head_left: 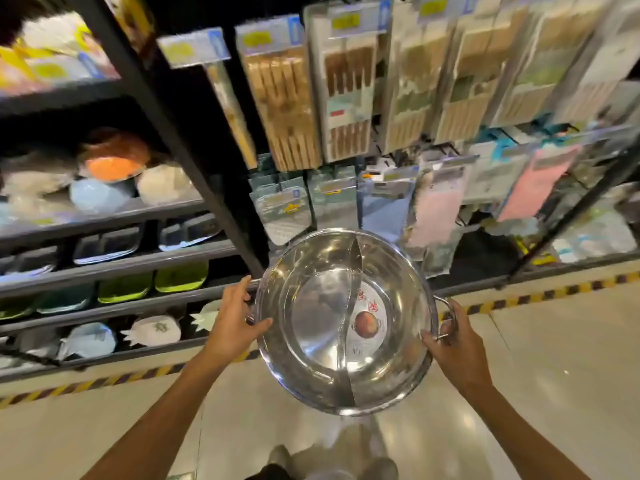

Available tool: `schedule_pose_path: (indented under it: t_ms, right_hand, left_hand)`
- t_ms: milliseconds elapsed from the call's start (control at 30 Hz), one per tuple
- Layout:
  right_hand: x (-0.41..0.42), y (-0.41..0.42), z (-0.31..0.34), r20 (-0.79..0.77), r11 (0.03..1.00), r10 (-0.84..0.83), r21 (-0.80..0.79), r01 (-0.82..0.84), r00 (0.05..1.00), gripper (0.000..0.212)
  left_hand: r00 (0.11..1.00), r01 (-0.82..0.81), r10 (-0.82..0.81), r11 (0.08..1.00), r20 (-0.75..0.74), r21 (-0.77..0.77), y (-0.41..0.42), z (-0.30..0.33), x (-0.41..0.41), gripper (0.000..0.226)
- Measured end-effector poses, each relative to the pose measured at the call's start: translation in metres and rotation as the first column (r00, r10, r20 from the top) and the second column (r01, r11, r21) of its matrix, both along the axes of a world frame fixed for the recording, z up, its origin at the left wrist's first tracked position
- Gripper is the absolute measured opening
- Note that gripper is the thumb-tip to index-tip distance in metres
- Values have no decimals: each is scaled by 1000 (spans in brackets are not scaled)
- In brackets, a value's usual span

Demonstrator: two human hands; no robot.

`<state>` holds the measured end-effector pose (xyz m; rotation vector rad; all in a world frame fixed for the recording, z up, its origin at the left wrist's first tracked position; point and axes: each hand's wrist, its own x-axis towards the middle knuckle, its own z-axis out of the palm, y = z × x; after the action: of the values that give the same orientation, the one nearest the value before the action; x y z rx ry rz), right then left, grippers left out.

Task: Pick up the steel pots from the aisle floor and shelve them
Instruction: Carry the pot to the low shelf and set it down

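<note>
A wide, shallow steel pot with a curved divider down its middle and a round label inside is held up in front of me, above the aisle floor. My left hand grips its left rim and handle, thumb over the edge. My right hand grips the loop handle on its right side. The pot's mouth faces me, tilted slightly. No other pots show on the floor in this view.
Black shelving at left holds bowls, steel trays and green dishes. Hanging packs of chopsticks and cloths fill the rack ahead. Yellow-black tape marks the shelf base on the pale floor. My shoes show below.
</note>
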<state>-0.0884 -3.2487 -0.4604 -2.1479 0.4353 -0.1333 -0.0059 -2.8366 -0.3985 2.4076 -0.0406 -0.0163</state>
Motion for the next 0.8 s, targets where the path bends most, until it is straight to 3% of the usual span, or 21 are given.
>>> schedule_pose_path:
  t_ms: [133,333,633,800]
  right_hand:
    - [32,91,11,16,985,171,28,-172,985,90]
    - [49,251,28,52,910,414,-22,-413,909,82]
    - [42,507,50,60,745,660,-183,-642,749,86]
    - [35,620,64,53,644,762,-158,-748,645,94]
  left_hand:
    - [979,-200,199,979,-32,-44,102,5,-54,102]
    - [907,-418,420,906,17,-71,246,8,-141,99]
    - [763,-630,640,768,97,-110,462,11,-272,90]
    - [676,-715,725,688,131,-121,547,12,-323,93]
